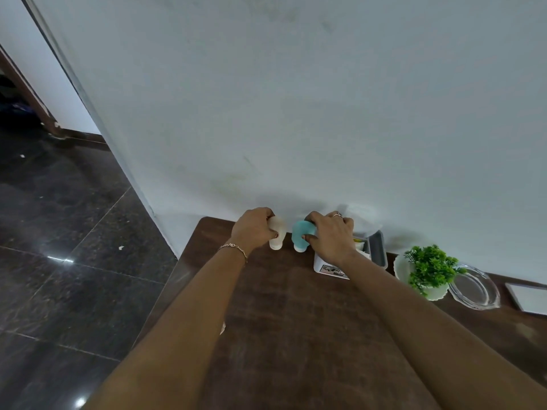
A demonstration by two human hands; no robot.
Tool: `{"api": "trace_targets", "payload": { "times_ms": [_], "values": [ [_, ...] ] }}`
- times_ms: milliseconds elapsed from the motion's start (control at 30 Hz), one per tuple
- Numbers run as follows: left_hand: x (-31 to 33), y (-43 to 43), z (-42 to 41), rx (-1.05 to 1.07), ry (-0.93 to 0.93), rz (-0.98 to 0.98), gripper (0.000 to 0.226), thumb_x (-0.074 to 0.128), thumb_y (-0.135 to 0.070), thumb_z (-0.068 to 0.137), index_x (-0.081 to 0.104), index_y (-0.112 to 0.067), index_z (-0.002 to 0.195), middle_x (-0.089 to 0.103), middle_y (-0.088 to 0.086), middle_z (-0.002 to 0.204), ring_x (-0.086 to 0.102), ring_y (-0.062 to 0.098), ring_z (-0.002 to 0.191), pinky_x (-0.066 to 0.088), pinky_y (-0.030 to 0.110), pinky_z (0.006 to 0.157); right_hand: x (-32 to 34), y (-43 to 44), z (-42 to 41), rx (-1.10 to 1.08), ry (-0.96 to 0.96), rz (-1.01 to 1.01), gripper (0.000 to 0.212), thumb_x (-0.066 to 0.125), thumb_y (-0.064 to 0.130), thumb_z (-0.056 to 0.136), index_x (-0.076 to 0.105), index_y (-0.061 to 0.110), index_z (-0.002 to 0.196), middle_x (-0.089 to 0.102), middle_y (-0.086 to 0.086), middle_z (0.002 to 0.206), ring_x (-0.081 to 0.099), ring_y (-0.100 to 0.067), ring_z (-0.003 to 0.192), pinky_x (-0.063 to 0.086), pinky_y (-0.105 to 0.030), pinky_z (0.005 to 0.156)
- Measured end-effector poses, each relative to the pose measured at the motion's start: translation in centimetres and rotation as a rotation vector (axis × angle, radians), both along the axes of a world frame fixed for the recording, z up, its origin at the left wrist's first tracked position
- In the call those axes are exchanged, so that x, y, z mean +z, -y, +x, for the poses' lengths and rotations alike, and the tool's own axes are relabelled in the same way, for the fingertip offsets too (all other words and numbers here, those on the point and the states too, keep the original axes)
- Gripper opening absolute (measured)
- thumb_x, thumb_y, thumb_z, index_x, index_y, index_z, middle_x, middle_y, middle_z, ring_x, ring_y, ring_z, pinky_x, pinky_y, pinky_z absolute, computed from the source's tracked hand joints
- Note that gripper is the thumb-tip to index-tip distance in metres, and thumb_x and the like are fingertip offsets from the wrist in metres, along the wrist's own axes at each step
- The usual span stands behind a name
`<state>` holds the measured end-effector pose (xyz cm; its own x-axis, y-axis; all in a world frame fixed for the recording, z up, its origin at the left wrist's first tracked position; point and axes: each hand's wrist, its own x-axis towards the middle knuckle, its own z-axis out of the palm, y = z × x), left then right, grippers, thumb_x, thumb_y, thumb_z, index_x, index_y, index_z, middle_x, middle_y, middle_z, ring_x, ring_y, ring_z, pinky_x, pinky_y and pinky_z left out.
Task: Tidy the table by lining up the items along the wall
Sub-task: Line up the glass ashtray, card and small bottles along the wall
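My left hand [254, 229] grips a small white bottle [277, 236] at the far left end of the brown table [296, 321], close to the wall [296, 113]. Right beside it my right hand [331, 236] grips a small teal bottle [300, 236] with a white cap. Both bottles stand side by side near the wall, a small gap between them. To their right, along the wall, sit a grey-and-white box [376, 253], a green plant in a white pot [426, 270], a clear glass dish [473, 288] and a white flat item [529, 297].
The table's left edge drops to a dark tiled floor [59, 232]. A white crumpled bag [361, 217] leans on the wall behind the box. My forearms cross the middle of the table.
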<state>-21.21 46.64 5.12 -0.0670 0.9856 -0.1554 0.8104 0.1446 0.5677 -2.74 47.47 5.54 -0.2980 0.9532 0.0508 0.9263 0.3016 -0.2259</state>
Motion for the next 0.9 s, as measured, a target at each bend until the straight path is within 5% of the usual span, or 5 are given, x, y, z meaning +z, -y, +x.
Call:
{"api": "trace_targets", "payload": {
  "times_ms": [567,900],
  "values": [
    [-1.1,-1.0,0.7,-0.072,-0.044,-0.009,0.034,0.069,-0.021,0.075,0.063,-0.015,0.108,0.067,0.003,0.109,0.06,0.023,0.1,0.052,0.036,0.082,-1.4,-0.2,0.5,-0.046,0.024,0.032,0.024,0.06,0.031,0.086,0.058,0.02,0.107,0.067,-0.003,0.103,0.052,-0.028,0.106,0.027,-0.038,0.085],
    [-1.0,-0.6,1.1,-0.01,0.004,-0.032,0.042,0.071,-0.019,0.072,0.059,-0.019,0.113,0.066,0.003,0.113,0.061,0.022,0.102,0.054,0.04,0.086,-1.1,0.2,0.7,-0.041,0.032,0.046,0.045,0.068,0.043,0.078,0.054,0.024,0.117,0.058,0.001,0.119,0.048,-0.026,0.115,0.027,-0.041,0.092]
  ]
}}
